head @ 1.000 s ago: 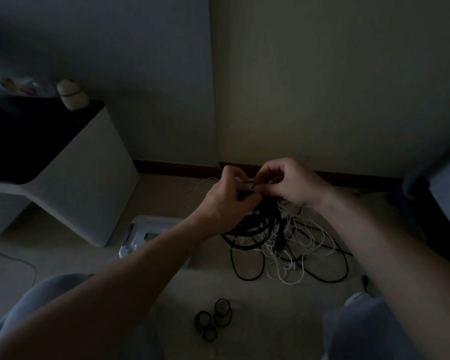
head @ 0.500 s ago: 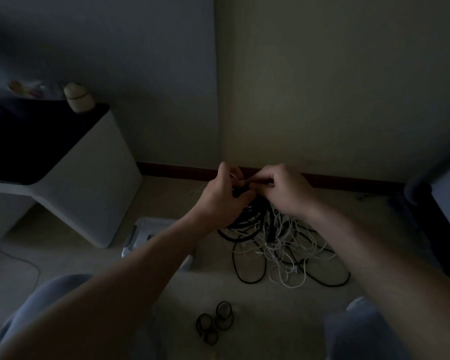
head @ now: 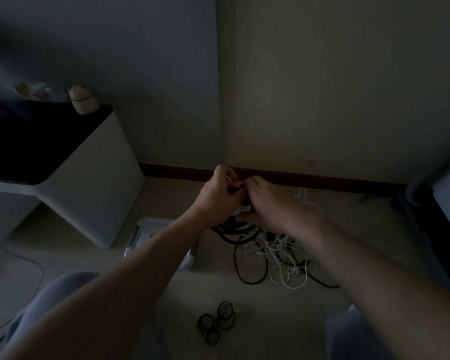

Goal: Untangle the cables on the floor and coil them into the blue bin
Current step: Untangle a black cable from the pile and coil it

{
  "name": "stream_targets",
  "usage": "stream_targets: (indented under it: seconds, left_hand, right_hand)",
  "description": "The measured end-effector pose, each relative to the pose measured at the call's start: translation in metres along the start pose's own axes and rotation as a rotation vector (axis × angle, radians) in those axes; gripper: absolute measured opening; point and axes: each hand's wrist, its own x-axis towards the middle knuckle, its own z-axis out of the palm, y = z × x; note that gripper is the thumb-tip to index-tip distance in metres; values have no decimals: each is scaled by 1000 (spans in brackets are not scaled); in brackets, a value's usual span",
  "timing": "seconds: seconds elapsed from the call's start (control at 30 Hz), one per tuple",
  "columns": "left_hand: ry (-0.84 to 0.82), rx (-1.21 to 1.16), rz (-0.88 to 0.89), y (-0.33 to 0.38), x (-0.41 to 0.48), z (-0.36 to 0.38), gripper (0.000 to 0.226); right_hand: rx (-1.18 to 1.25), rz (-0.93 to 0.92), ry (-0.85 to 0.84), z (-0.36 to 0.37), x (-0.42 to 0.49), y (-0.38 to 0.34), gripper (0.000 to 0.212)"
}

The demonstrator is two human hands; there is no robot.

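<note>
A tangle of black and white cables [head: 273, 252] hangs from my two hands down onto the beige floor. My left hand [head: 217, 197] grips the top of the bundle with curled fingers. Close against it, my right hand [head: 272, 203] pinches strands at the same knot. A pale bin [head: 143, 233] stands on the floor to the left of the tangle, mostly hidden under my left forearm; its colour is hard to tell in the dim light. The knot itself is covered by my fingers.
Three small black loops [head: 217, 324] lie on the floor near my knees. A white cabinet with a dark top [head: 89, 183] stands at the left. A thin cord [head: 24, 258] runs over the floor at far left. Dark furniture [head: 437, 216] is at the right.
Both hands have lifted the knot slightly and drawn closer together. My right hand has turned over the bundle, and a white loop now sticks out to its right.
</note>
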Motion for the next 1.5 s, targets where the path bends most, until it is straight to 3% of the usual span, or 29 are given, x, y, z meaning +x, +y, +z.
stream_targets:
  seconds: [0.13, 0.23, 0.33, 0.47, 0.57, 0.67, 0.8, 1.07, 1.17, 1.3, 1.43, 1.5]
  left_hand:
    - [-27, -130, -109, 1, -6, -10, 34]
    - [0, -255, -172, -5, -10, -22, 43]
    - [46, -340, -213, -13, -17, -35, 34]
    - [65, -38, -226, -35, -25, -57, 41]
    - [99, 78, -302, -69, -17, -79, 7]
    - [-56, 314, -379, -108, -11, -89, 24]
    - [-175, 583, -462, -164, -10, -75, 32]
    - [-374, 784, -382, -259, -10, -16, 42]
    - [-440, 945, -311, -284, -5, -7, 58]
    - [-494, 1066, -270, -316, 7, -1, 84]
    - [-456, 960, -252, -339, 15, -6, 91]
    - [-388, 930, -228, -342, 18, -9, 93]
  right_hand:
    - [-55, -41, 127, 5, 3, -11, 39]
    - [-23, -59, 110, 10, 4, -21, 43]
    - [81, -26, 44, 16, 10, -33, 43]
    - [196, 2, 9, 30, 15, -47, 29]
    - [172, 41, -33, 46, 29, -52, 24]
    - [166, 137, -98, 75, 49, -48, 27]
    - [397, 354, -151, 134, 68, -36, 30]
    - [676, 706, -310, 248, 85, 2, 52]
    - [753, 679, -395, 280, 90, 5, 54]
    - [786, 608, -480, 309, 103, -5, 39]
    - [765, 567, -484, 326, 117, -6, 24]
    - [723, 553, -473, 333, 125, -6, 27]
